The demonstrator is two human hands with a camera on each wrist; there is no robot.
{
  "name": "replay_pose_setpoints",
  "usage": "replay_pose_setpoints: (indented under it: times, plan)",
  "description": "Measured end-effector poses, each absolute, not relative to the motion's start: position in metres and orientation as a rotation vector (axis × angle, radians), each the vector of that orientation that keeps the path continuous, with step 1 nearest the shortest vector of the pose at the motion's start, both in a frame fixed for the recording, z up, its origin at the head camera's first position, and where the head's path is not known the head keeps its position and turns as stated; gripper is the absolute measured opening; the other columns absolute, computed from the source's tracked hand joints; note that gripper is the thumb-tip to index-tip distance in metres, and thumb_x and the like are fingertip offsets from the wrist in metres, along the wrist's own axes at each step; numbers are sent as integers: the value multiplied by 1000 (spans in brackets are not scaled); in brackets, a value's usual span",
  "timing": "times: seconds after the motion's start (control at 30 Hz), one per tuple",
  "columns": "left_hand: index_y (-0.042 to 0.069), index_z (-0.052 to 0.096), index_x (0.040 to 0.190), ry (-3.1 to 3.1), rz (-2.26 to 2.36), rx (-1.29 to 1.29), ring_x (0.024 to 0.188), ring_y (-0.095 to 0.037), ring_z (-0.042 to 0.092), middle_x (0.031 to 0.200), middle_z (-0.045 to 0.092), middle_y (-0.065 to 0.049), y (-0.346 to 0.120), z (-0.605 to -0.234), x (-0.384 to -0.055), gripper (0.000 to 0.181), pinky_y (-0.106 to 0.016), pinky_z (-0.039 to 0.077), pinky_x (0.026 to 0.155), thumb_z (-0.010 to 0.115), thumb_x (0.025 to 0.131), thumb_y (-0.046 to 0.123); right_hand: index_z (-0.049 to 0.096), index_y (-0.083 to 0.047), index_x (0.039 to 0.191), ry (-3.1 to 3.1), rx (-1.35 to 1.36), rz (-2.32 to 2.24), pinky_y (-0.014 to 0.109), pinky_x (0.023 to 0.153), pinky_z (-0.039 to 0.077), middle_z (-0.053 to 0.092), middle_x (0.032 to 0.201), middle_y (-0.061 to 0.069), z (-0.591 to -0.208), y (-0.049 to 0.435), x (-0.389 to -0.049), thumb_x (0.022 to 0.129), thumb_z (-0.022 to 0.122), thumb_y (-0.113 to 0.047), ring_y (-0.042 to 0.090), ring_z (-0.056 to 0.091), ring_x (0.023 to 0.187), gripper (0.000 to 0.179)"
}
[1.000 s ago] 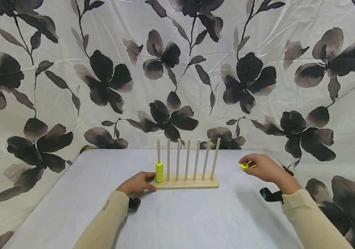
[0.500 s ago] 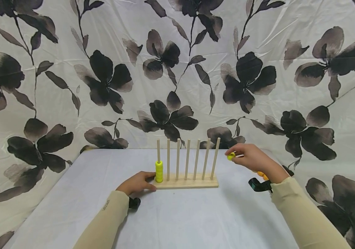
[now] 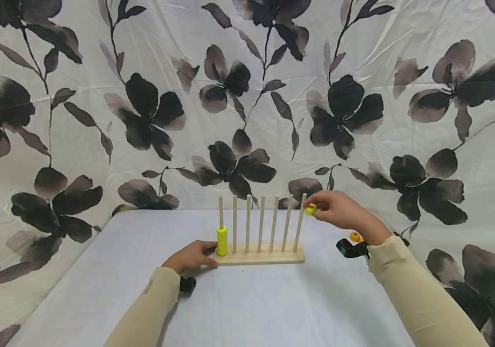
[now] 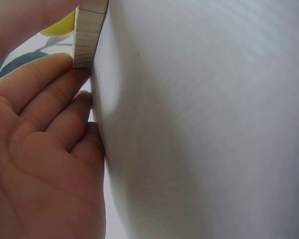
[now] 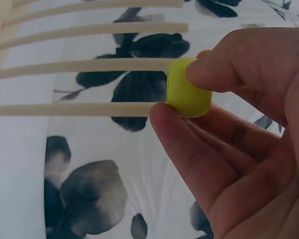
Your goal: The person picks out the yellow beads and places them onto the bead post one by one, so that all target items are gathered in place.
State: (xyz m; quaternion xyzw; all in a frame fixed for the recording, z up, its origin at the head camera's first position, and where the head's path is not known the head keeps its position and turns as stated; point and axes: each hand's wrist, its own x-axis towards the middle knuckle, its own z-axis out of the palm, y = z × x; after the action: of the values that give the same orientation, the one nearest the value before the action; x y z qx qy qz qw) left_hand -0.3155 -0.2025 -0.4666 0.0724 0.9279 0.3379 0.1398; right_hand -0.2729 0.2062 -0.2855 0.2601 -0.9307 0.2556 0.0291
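A wooden rack with several upright pegs has a pale base [image 3: 260,260] on the table. Yellow beads [image 3: 222,241] are stacked on its leftmost peg. My left hand [image 3: 191,255] holds the left end of the base, thumb at the front and fingers toward the back; the left wrist view shows fingertips against the wood's end [image 4: 87,37]. Between thumb and fingers, my right hand [image 3: 338,209] pinches a yellow bead [image 5: 187,92], raised close to the top of the rightmost peg [image 3: 300,221]. In the right wrist view a fingertip overlaps that peg's tip.
Orange beads [image 3: 354,236] lie on the table to the right, partly hidden behind the right wrist. A white cloth covers the table [image 3: 247,303], and a floral curtain [image 3: 247,111] hangs behind it. Black wrist cameras sit on both wrists.
My right hand has carried the yellow bead left and upward, from the right of the table to the rightmost peg's top. Orange beads behind it have come into view. My left hand stays put.
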Motion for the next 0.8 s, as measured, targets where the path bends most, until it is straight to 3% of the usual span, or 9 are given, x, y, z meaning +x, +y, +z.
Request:
replay_pose_setpoints:
  times: [0.23, 0.8]
  plan:
    - [13, 51, 142, 2671, 994, 209, 141, -37, 37, 147, 49, -10, -203, -468, -316, 83, -60, 29, 114, 85, 70, 35, 66, -16, 119, -2859, 837, 807, 38, 85, 56, 68, 118, 7, -277, 193, -275, 92, 60, -13, 20, 67, 100, 27]
    - [14, 52, 141, 2674, 1001, 222, 141, -36, 37, 147, 50, -9, -205, -468, -317, 81, -59, 29, 114, 85, 70, 36, 64, -9, 125, -2811, 920, 828, 39, 88, 56, 67, 120, 9, -265, 161, -286, 90, 64, -15, 21, 66, 105, 35]
